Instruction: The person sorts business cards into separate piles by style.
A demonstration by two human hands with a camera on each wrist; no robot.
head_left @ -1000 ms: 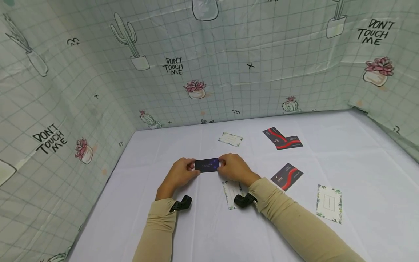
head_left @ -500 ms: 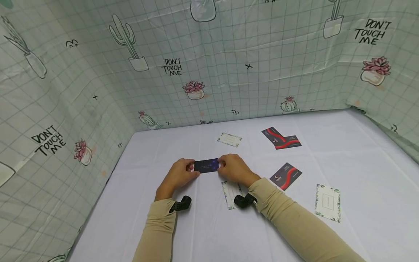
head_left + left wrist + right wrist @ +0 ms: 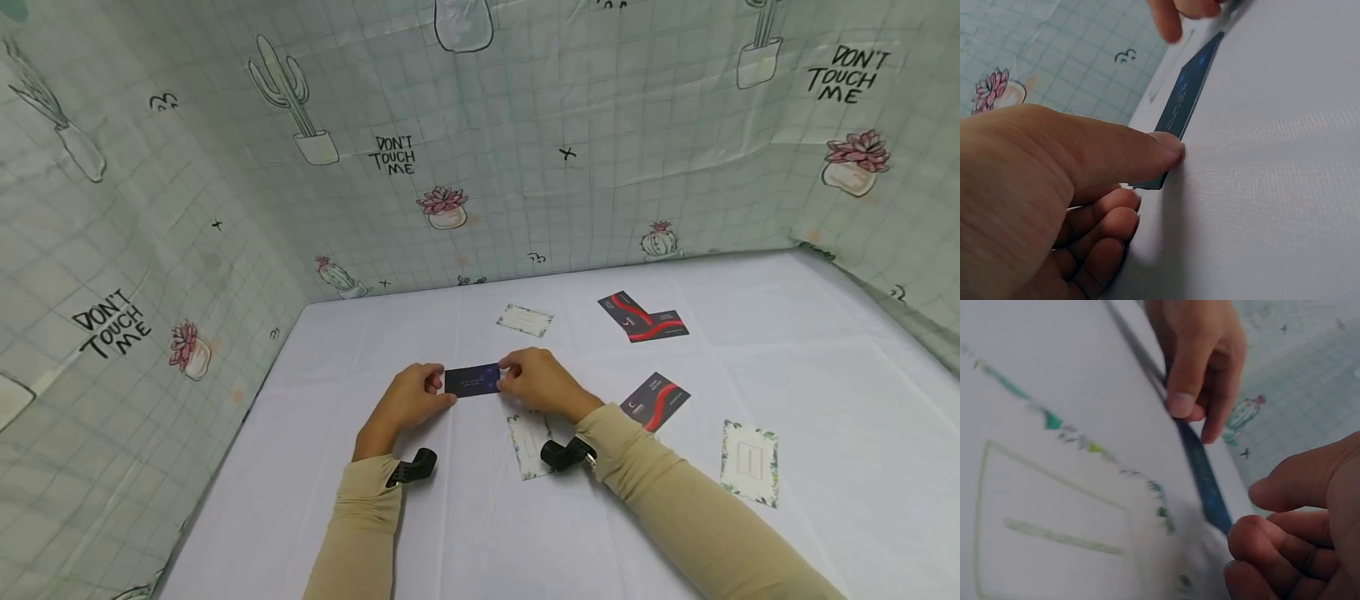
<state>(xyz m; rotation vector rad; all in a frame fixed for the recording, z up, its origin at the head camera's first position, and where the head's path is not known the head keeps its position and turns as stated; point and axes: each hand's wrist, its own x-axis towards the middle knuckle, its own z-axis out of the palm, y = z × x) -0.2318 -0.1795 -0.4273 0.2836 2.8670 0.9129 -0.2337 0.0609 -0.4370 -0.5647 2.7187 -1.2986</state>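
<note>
A dark blue business card (image 3: 472, 381) with small pale print lies level and close over the white cloth in the head view. My left hand (image 3: 408, 400) pinches its left end; in the left wrist view the thumb (image 3: 1163, 150) presses along the near edge, with the other fingers curled beside it. At the card's right end is my right hand (image 3: 543, 382). The right wrist view shows its thumb (image 3: 1269, 494) parted from the fingers, the index fingertip right at the card's corner. A white leaf-bordered card (image 3: 527, 446) lies partly beneath the right wrist.
Two overlapping black-and-red cards (image 3: 660, 327) lie at the back right, another black-and-red card (image 3: 660, 398) nearer. One leaf-bordered card (image 3: 750, 462) lies farther right, another white card (image 3: 526, 320) toward the back. A printed curtain (image 3: 525, 125) borders the table.
My right thumb and fingers have loosened at the card's right end, and that wrist has shifted slightly right. The left hand keeps its hold; the card stays nearly in place.
</note>
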